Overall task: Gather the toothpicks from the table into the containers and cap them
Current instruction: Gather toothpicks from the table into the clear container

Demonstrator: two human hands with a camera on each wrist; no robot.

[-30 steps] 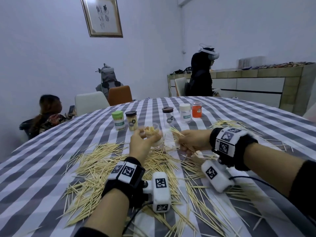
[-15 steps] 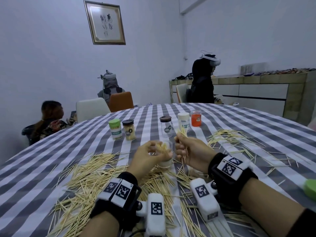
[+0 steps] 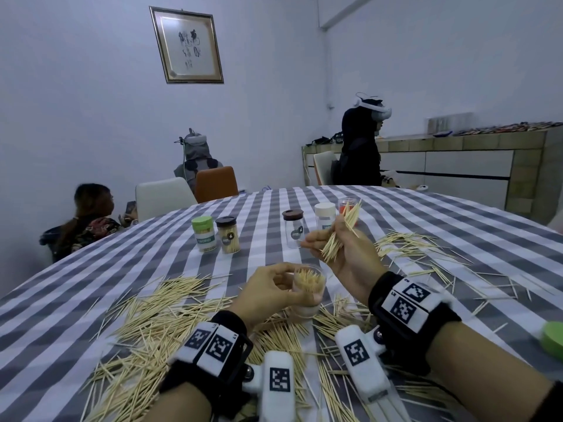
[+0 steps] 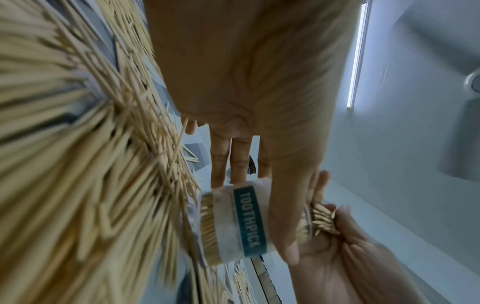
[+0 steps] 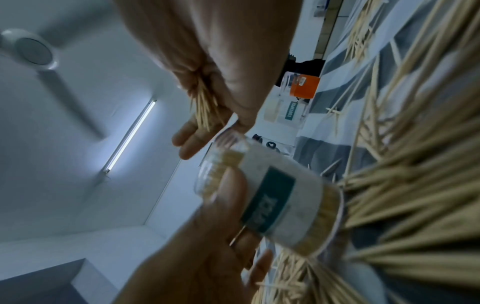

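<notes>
While the left hand point(image 3: 271, 287) gripped the open container point(image 3: 307, 287) with thumb and fingers curled round its wall, the container stood on the striped tablecloth point(image 3: 91, 300) among the loose toothpicks point(image 3: 158, 312), uncapped and packed with upright toothpicks to near its rim. The left wrist view showed the thumb lying along the container's side and a teal band on its pale label reading "TOOTHPICK". The right hand point(image 3: 344, 254) was raised above and just right of the container, apart from it, with fingers curled round a bundle of toothpicks point(image 3: 339, 233) whose ends fanned out above and below the fist; the index finger extended toward the left. In the right wrist view the lower tips of the bundle pointed toward the container's mouth without touching it. Beyond the hands, five capped containers stood in a row: a green-capped container point(image 3: 203, 233) with a label that appeared to read "TOOTHPICK", a dark-capped container point(image 3: 228, 235) full of toothpicks just beside it, a clear dark-capped container point(image 3: 293, 228), a white-capped container point(image 3: 324, 220) partly hidden by the right hand, and an orange container point(image 3: 347, 205) behind the bundle. Another scatter of toothpicks point(image 3: 411, 245) lay to the right. A green cap point(image 3: 554, 339) rested at the right edge of the head view.
</notes>
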